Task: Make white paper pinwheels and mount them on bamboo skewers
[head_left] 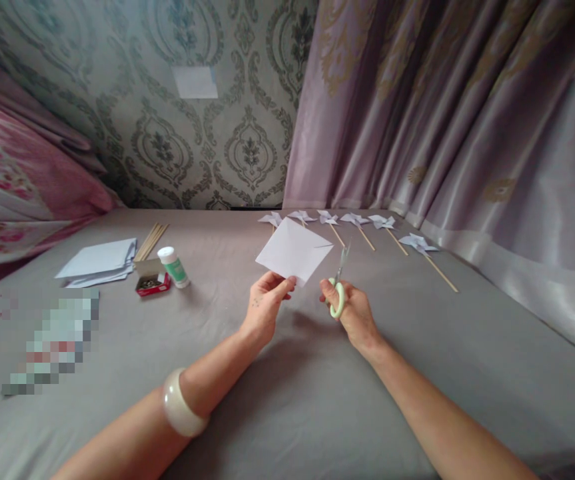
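- Because your left hand [262, 303] has its grip pinched on the paper [290, 247] near the bottom corner, the slit corner juts freely toward 3 o'clock.
- Your right hand [360, 317] grips the scissors [338, 299] by smooth green loops, probably for control.
- From 12 to 1 o'clock, crisp, folded pinwheels [417, 244] lie spread, likely protecting their points.
- Around 10 to 11 o'clock, a flat stack [97, 259], wooden sticks [151, 242], red box [152, 285] and rounded bottle [176, 270] rest on cloth [267, 413].
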`<state>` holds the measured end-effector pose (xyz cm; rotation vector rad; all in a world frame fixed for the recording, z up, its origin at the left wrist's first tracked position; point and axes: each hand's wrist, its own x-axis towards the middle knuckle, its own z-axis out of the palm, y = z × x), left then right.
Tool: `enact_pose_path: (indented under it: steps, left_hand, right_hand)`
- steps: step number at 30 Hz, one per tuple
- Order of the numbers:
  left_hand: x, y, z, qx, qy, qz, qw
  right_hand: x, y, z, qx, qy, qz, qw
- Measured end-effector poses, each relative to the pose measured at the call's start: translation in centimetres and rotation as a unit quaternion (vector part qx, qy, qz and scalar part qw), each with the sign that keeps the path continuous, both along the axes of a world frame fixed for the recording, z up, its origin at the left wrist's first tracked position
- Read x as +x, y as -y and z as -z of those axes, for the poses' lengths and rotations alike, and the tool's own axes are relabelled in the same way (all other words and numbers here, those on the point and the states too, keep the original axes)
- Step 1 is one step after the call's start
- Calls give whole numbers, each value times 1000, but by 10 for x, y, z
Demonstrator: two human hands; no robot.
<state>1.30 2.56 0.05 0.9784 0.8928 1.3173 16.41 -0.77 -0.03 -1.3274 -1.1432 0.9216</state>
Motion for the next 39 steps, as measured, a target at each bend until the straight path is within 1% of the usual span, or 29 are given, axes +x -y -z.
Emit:
enact_pose_path:
  steps: [3, 5, 7, 10, 15, 24, 29, 39]
  left_hand:
    - [-5, -6, -5, 5, 9, -17, 1000]
    - [-7, -8, -9, 7, 14, -24, 1000]
    - [-9, -8, -14, 10, 14, -28, 999]
    - [-10, -7, -19, 17, 17, -31, 999]
    - [-7, -3, -22, 8, 32, -22, 999]
    - [-1, 4, -27, -17, 46, -7, 999]
    - [-1, 5, -27, -19, 48, -7, 999]
    - [1, 7, -26, -20, 58, -11, 998]
  right_hand:
    - [1, 4, -6, -46, 55, -101, 992]
    - [-1, 7, -7, -53, 79, -155, 983]
    - [-3, 9, -7, -47, 100, -188, 976]
    - [-5, 11, -5, -36, 135, -212, 967]
    - [-6, 14, -8, -50, 163, -230, 958]
    - [-6, 15, -9, -50, 151, -221, 962]
    - [-6, 15, -7, -49, 144, -219, 964]
    - [-7, 16, -9, -54, 145, -206, 966]
